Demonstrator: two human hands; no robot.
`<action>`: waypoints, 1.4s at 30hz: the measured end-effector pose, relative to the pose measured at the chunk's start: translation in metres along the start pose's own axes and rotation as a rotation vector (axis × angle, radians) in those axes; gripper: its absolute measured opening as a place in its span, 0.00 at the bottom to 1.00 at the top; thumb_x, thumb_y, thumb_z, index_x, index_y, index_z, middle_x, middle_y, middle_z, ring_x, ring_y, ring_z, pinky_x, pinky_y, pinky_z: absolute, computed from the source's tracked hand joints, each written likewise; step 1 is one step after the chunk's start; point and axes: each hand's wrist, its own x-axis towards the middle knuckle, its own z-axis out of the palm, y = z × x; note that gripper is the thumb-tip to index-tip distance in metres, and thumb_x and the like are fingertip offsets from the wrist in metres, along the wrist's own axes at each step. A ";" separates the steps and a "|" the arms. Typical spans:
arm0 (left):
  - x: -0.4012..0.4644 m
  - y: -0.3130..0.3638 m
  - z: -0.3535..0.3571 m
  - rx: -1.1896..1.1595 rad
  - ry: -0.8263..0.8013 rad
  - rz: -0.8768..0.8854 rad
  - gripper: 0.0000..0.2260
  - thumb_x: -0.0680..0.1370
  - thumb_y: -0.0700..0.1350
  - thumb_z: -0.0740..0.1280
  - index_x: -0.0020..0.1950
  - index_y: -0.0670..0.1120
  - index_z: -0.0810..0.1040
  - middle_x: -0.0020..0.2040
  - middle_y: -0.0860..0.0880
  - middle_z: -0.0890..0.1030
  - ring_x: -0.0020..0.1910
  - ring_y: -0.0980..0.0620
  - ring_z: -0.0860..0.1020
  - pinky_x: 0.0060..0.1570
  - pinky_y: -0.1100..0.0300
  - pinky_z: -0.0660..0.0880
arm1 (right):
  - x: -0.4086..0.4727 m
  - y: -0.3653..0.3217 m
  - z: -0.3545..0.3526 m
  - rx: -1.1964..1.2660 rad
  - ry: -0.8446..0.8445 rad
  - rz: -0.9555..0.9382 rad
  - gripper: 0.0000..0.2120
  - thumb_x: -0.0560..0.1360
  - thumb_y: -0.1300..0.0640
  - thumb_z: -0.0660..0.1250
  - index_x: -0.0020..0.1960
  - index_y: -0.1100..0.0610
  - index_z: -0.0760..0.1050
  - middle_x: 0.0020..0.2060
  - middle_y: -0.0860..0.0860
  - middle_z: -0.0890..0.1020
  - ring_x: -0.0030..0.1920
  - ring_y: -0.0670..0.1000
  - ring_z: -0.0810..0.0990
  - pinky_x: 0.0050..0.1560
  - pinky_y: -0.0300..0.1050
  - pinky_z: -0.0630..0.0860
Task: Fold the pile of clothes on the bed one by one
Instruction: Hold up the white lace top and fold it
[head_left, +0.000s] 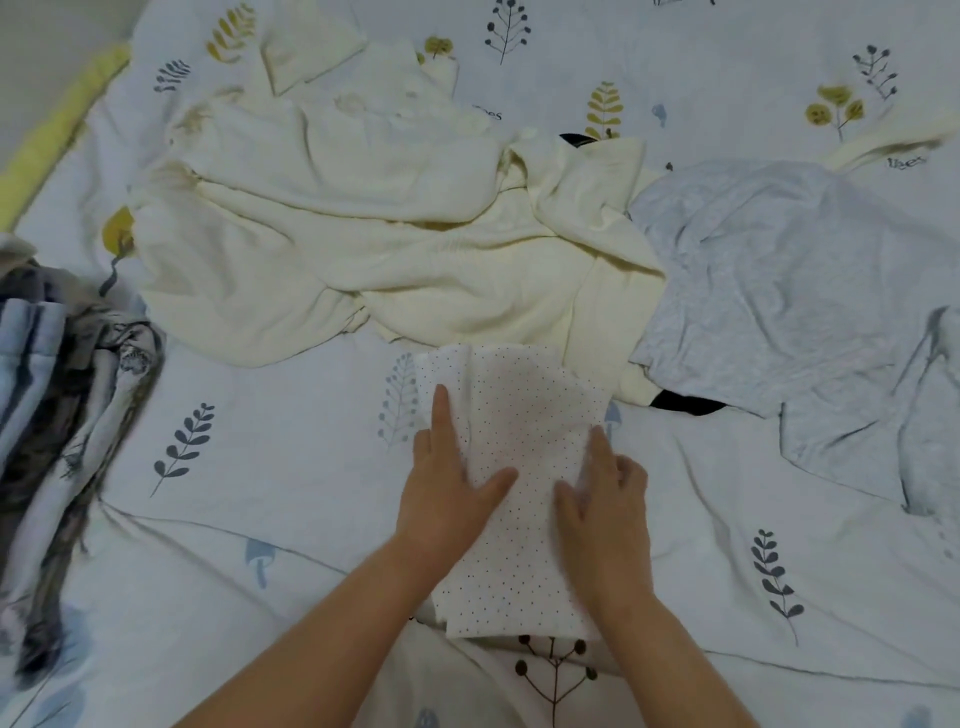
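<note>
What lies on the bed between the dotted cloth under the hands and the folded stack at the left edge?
Nothing lies there. In the head view, only bare printed bedsheet separates the dotted cloth from the folded stack.

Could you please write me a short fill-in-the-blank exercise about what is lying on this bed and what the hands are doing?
1. Both hands, the left hand and the right hand, rest on the white ____ garment.
2. Just beyond that garment lies a crumpled ____ garment.
3. To the right of that lies a light ____ garment.
4. The stack of folded clothes sits at the ____ edge of the view.

Missing words: dotted; cream; grey; left
</note>
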 end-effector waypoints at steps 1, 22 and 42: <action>-0.001 0.001 0.000 0.018 -0.028 0.003 0.44 0.74 0.51 0.69 0.70 0.66 0.33 0.67 0.47 0.63 0.50 0.52 0.73 0.46 0.64 0.69 | 0.003 -0.001 -0.002 0.005 -0.054 0.019 0.33 0.78 0.53 0.60 0.76 0.46 0.46 0.67 0.52 0.62 0.54 0.43 0.67 0.53 0.41 0.69; -0.091 0.091 -0.141 -0.458 0.143 0.072 0.28 0.73 0.35 0.66 0.58 0.69 0.69 0.57 0.68 0.75 0.54 0.71 0.74 0.49 0.73 0.72 | -0.053 -0.138 -0.106 0.304 -0.267 -0.226 0.26 0.69 0.64 0.69 0.58 0.41 0.64 0.47 0.33 0.72 0.42 0.23 0.71 0.35 0.20 0.68; -0.118 -0.031 -0.453 -0.404 0.293 0.077 0.25 0.75 0.38 0.64 0.57 0.70 0.69 0.54 0.70 0.74 0.52 0.70 0.75 0.45 0.69 0.73 | -0.145 -0.404 0.074 0.476 -0.328 -0.378 0.27 0.69 0.61 0.67 0.63 0.43 0.64 0.50 0.35 0.73 0.50 0.38 0.75 0.48 0.31 0.72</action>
